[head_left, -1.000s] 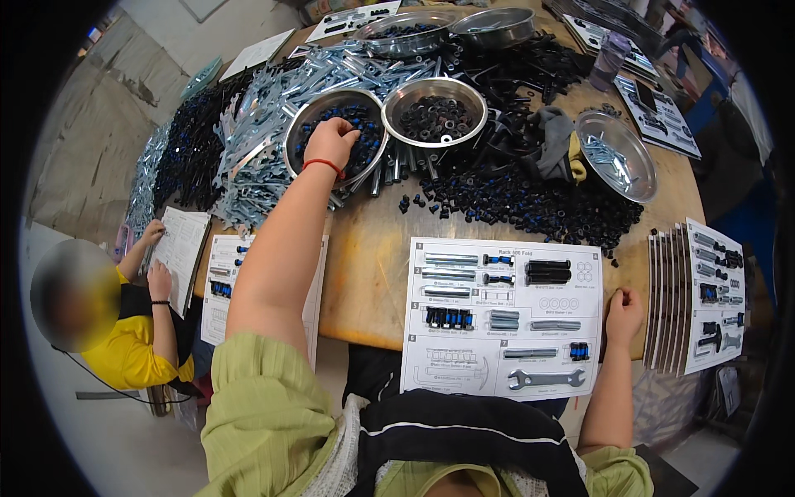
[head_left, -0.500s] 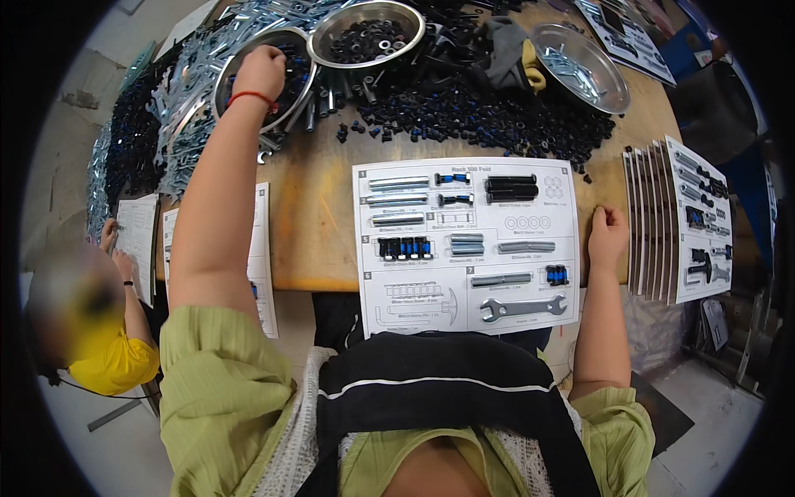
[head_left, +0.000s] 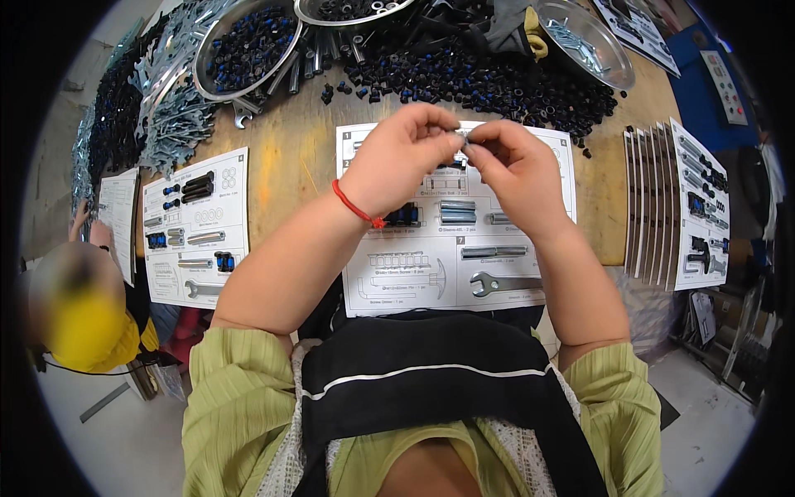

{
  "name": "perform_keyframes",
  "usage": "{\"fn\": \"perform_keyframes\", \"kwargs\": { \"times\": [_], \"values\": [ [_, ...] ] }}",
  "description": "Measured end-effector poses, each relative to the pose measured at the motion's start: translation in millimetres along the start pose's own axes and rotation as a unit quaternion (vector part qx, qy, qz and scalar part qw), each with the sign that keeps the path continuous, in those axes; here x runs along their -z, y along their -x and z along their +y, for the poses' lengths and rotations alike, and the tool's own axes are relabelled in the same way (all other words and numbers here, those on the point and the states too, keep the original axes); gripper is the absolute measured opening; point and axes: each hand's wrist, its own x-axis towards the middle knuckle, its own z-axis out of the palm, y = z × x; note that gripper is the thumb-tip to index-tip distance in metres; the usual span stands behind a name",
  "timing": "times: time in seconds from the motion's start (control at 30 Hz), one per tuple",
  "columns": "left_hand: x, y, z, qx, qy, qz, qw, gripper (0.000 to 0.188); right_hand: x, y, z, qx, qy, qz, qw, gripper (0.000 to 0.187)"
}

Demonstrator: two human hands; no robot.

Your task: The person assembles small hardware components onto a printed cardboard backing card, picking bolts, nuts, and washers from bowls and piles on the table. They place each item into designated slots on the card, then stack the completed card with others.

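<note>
My left hand (head_left: 406, 153), with a red cord at its wrist, and my right hand (head_left: 523, 170) meet over the upper middle of a white layout sheet (head_left: 358, 248). Both are closed in a pinch, fingertips together. Something small and dark shows between them, mostly hidden by the fingers. On the sheet I see metal sleeves (head_left: 457, 212), black-and-blue bolts (head_left: 403, 215) and an open-ended wrench (head_left: 507, 286) among outline drawings. Whether these are printed or real I cannot tell. My hands and forearms cover part of the sheet.
A metal bowl (head_left: 222, 98) of black-and-blue bolts stands far left, beside another bowl (head_left: 352, 24). Loose bolts (head_left: 497, 91) are heaped behind the sheet. A dish (head_left: 617, 79) holds silvery pieces. Stacked boards (head_left: 700, 207) stand right. Another person (head_left: 91, 306) works at left.
My left hand has come from the bolt bowl to above the sheet. My right hand has moved in from the sheet's right edge to meet it. The view has shifted slightly.
</note>
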Motion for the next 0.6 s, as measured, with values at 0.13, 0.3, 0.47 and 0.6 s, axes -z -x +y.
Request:
{"fn": "perform_keyframes", "kwargs": {
  "times": [0.13,0.3,0.47,0.6],
  "values": [
    [-1.1,15.0,-36.2,-0.087,-0.372,0.038,0.923,0.014,1.7,9.7,24.8,0.022,0.175,-0.059,0.983,0.016],
    [-10.1,15.2,-56.4,-0.147,-0.560,0.020,0.815,0.011,-9.4,15.6,44.1,0.095,0.382,-0.115,0.912,0.008],
    [-13.1,12.0,-57.2,-0.129,-0.575,0.027,0.808,0.010,-13.3,14.5,38.9,0.079,0.413,-0.110,0.901,0.006],
    [-13.4,9.1,-56.5,-0.132,-0.581,0.022,0.802,0.009,-16.8,12.0,42.5,0.064,0.403,-0.121,0.905,0.007]
  ]
}}
